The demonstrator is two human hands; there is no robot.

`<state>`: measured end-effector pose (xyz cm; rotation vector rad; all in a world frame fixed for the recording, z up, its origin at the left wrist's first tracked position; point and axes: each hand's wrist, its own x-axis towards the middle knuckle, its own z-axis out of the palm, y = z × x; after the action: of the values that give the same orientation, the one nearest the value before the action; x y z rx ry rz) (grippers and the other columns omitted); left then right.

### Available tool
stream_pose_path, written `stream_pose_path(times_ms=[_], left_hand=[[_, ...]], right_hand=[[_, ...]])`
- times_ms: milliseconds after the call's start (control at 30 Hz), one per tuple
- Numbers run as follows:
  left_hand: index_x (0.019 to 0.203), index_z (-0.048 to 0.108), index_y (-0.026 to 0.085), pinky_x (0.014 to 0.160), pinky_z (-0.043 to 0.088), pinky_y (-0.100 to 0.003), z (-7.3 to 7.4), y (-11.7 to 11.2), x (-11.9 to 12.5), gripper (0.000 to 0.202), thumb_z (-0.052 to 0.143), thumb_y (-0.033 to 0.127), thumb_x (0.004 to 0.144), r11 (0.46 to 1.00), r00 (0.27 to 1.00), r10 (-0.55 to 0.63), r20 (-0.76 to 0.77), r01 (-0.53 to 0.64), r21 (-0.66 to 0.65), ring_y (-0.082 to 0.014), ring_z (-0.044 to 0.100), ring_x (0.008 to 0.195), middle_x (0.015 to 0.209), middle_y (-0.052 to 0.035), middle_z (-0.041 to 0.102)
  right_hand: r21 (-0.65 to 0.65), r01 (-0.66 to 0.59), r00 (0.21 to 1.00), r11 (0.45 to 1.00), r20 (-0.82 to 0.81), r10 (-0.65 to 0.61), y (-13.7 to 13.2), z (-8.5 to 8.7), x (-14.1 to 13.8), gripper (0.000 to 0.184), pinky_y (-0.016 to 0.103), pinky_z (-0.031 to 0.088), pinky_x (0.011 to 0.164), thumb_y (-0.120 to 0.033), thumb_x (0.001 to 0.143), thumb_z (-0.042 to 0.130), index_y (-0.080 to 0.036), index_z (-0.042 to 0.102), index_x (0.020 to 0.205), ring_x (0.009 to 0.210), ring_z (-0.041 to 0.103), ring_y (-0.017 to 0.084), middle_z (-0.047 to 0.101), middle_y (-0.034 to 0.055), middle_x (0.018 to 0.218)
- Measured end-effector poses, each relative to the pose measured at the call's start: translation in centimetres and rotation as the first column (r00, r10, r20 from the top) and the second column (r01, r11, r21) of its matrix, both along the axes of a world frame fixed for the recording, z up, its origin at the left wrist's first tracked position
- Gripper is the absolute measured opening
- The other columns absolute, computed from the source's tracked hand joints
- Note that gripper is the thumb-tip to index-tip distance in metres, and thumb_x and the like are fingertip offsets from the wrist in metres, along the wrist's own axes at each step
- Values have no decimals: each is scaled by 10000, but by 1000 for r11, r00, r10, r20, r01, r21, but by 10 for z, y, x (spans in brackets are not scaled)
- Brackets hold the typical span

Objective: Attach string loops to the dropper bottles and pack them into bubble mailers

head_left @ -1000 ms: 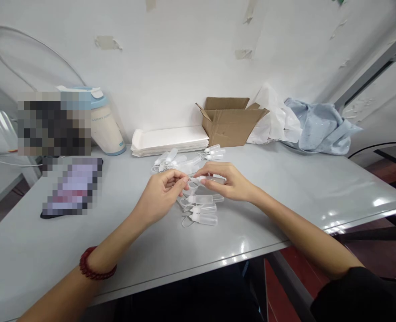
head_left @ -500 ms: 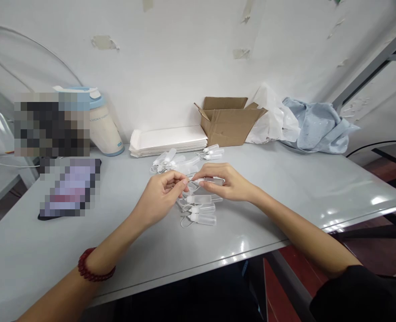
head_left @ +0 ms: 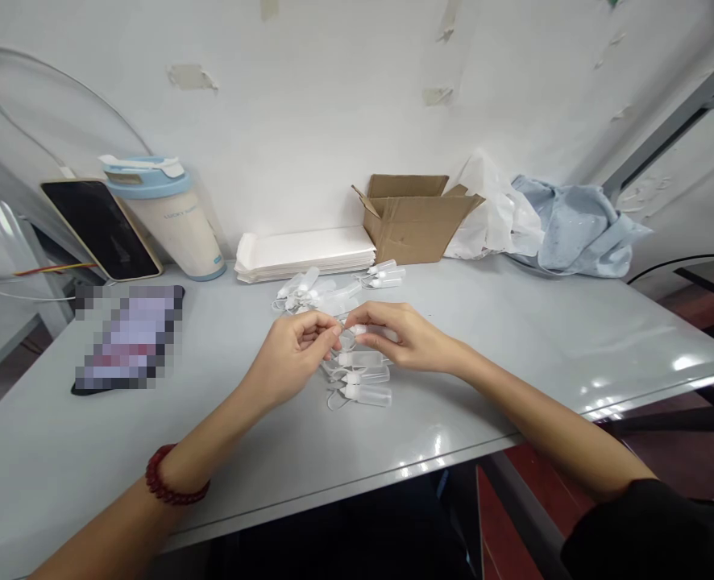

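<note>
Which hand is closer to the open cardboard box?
Right. The right hand is on the near side of the cardboard box, almost straight in front of it; the left hand is also on the near side, but farther left.

Little bottles [head_left: 371, 395]: cloudy see-through white. Bottle caps [head_left: 352, 391]: white. Table [head_left: 514, 322]: light grey. Box [head_left: 421, 232]: brown. Paper stack [head_left: 309, 250]: white. Plastic bag [head_left: 495, 217]: white. Cloth [head_left: 580, 229]: pale blue. Cup [head_left: 181, 238]: cream, with blue letters; lid [head_left: 151, 181]: light blue. Standing phone [head_left: 106, 229]: black screen, pale gold edge. Flat phone [head_left: 130, 330]: dark edge, screen blurred into purple and pinkish-red squares. Person's bracelet [head_left: 172, 494]: dark red. Sleeve [head_left: 628, 532]: black. Wall [head_left: 309, 121]: white, tan tape bits [head_left: 189, 77].
</note>
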<state>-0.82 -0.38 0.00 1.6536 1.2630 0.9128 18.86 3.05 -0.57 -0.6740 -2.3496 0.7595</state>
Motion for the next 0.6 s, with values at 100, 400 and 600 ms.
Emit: stream_pose_path(times_ms=[100, 400, 600], left_hand=[[728, 633, 169, 543, 459, -188, 1, -1, 1, 156, 567, 276, 820, 999, 999, -32, 2, 32, -6, -89, 542, 550, 639, 19, 624], [705, 628, 169, 516, 438, -192, -3, -2, 2, 152, 549, 256, 801, 998, 996, -65, -59, 64, -20, -100, 541, 551, 633, 15, 624], [708, 642, 174, 529, 448, -215, -3, -3, 2, 156, 529, 251, 783, 998, 995, -63, -83, 64, 7, -118, 550, 547, 623, 7, 628]], right_hand=[[11, -6, 1000, 1000, 11, 6, 0, 1, 1, 196, 277, 455, 726, -135, 859, 526, -171, 553, 1049, 801, 570, 142, 639, 41, 920], [44, -25, 998, 999, 65, 22, 0, -1, 2, 143, 262, 429, 708, -132, 860, 523, -165, 559, 995, 779, 547, 134, 606, 30, 869], [40, -28, 997, 999, 79, 25, -2, -2, -1, 120, 258, 426, 694, -156, 882, 497, -165, 546, 991, 769, 542, 132, 595, 36, 879]])
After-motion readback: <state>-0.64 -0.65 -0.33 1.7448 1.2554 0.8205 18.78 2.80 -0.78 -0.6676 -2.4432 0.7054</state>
